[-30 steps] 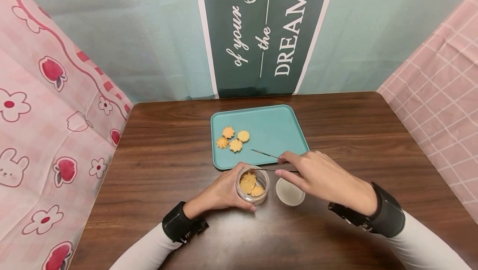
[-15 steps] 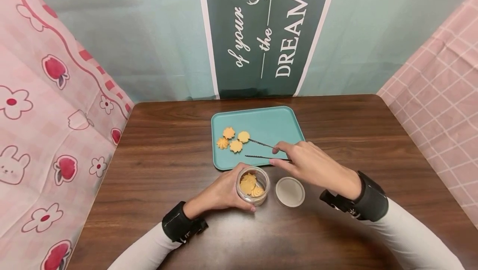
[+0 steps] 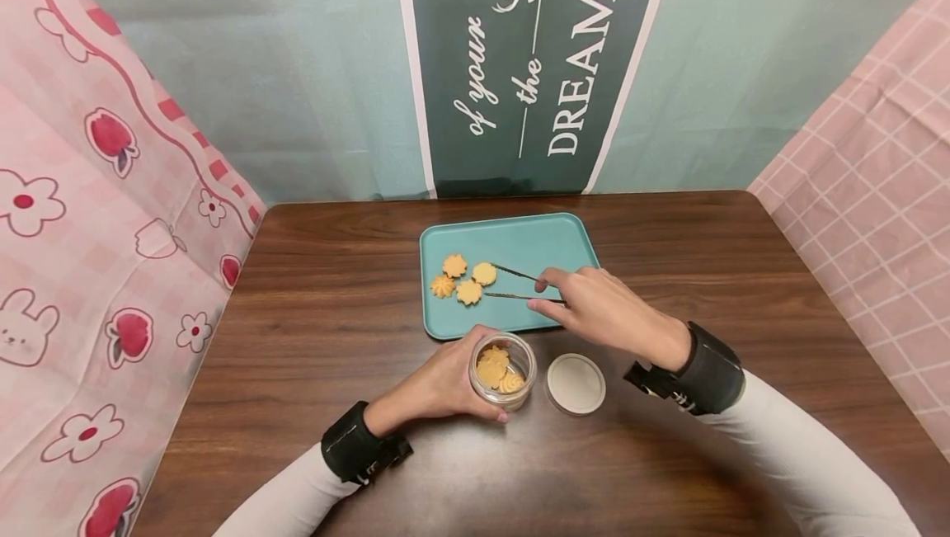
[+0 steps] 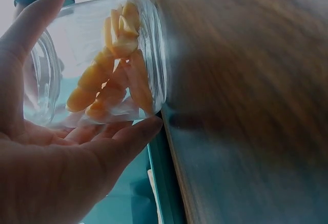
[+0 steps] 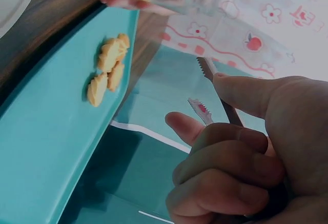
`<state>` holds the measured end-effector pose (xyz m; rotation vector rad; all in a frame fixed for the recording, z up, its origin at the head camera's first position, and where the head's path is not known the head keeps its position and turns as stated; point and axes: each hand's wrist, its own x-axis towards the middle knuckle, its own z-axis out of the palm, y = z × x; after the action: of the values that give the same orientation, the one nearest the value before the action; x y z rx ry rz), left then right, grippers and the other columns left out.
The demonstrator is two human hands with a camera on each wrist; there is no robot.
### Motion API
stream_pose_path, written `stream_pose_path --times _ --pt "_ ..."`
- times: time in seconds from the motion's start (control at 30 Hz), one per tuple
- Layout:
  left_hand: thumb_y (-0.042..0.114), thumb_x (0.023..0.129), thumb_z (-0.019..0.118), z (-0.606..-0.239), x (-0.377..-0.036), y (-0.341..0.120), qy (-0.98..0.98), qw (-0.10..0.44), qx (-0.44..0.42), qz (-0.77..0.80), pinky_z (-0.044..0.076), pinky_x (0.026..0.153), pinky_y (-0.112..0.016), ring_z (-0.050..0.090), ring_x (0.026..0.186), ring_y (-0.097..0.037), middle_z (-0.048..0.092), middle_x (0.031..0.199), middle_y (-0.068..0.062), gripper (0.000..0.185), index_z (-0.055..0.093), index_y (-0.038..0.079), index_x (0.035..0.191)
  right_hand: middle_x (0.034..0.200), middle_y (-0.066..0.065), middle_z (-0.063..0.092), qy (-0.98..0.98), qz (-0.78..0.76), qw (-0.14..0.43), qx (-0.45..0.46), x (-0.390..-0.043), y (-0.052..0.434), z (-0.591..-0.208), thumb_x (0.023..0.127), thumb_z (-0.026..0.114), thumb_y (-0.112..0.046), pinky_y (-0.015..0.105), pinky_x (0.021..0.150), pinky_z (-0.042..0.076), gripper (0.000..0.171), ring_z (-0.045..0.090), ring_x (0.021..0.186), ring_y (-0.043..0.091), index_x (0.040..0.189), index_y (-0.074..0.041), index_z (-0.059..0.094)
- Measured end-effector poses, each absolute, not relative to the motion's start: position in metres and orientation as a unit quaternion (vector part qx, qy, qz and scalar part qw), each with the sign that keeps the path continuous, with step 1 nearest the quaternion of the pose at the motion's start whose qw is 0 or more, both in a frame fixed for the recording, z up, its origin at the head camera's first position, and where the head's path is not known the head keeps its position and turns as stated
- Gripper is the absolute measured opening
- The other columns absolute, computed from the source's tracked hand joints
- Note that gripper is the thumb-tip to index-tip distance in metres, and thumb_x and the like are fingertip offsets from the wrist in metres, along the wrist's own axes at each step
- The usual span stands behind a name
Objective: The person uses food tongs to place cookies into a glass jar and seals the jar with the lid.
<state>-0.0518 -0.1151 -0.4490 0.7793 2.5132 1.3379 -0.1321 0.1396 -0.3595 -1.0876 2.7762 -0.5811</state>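
1. We see the main risk at the round cookie [image 3: 484,273]: the tips of the tweezers [image 3: 512,285] stand open on either side of it, and if they close off-centre or too hard the biscuit may crack or skid into the three other cookies [image 3: 454,279] lying just beside it on the teal tray [image 3: 549,244].
2. A second risk, in our judgement, is the carry: a thin cookie pinched at its edge could swing loose above the table [image 3: 334,289] short of the glass jar [image 3: 501,369] (its mouth is narrow and already partly filled with cookies).
3. The jar itself could tip or slide if the hold on it eases, since it stands near the table's front, just beside its loose white lid [image 3: 576,383].
4. Our right hand [image 3: 604,310] pinches the tweezers between thumb and forefinger, with the other fingers curled; the tool's arms are spread, touching nothing that we can tell.
5. Our left hand [image 3: 445,384] wraps the jar from the left, fingers [image 4: 123,147] and thumb curled round the glass, gripping it upright on the wood.
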Motion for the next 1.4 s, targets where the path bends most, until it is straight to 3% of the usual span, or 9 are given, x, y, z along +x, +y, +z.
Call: stream_pose_path --times 0.37,1.1,1.4 --pt "0.028 0.062 0.104 -0.451 -0.051 -0.116 0.85 0.088 0.266 0.445 0.053 0.103 -0.033 0.065 0.118 -0.013 0.068 0.128 -0.001 0.094 0.052 0.006 0.137 0.053 -0.006 0.043 0.91 -0.179 0.058 -0.369 -0.141 0.117 -0.377 0.104 0.069 -0.034 0.027 0.05 0.028 0.035 0.038 0.047 0.008 0.119 -0.003 0.071" --pt "0.028 0.062 0.104 -0.455 -0.049 -0.118 0.852 0.084 0.271 0.44 0.051 0.106 -0.033 0.064 0.12 -0.013 0.068 0.131 -0.003 0.096 0.052 0.006 0.139 0.064 -0.003 0.055 0.916 -0.153 0.104 -0.357 -0.153 0.097 -0.405 0.104 0.069 -0.033 0.027 0.054 0.038 0.036 0.05 0.055 0.01 0.118 0.0 0.072" --pt "0.027 0.062 0.104 -0.453 -0.051 -0.117 0.85 0.082 0.27 0.446 0.051 0.106 -0.033 0.064 0.12 -0.013 0.068 0.131 -0.004 0.095 0.052 0.007 0.139 0.066 -0.002 0.055 0.915 -0.149 0.12 -0.355 -0.159 0.094 -0.41 0.104 0.069 -0.033 0.026 0.054 0.035 0.033 0.049 0.056 0.011 0.114 -0.002 0.071"
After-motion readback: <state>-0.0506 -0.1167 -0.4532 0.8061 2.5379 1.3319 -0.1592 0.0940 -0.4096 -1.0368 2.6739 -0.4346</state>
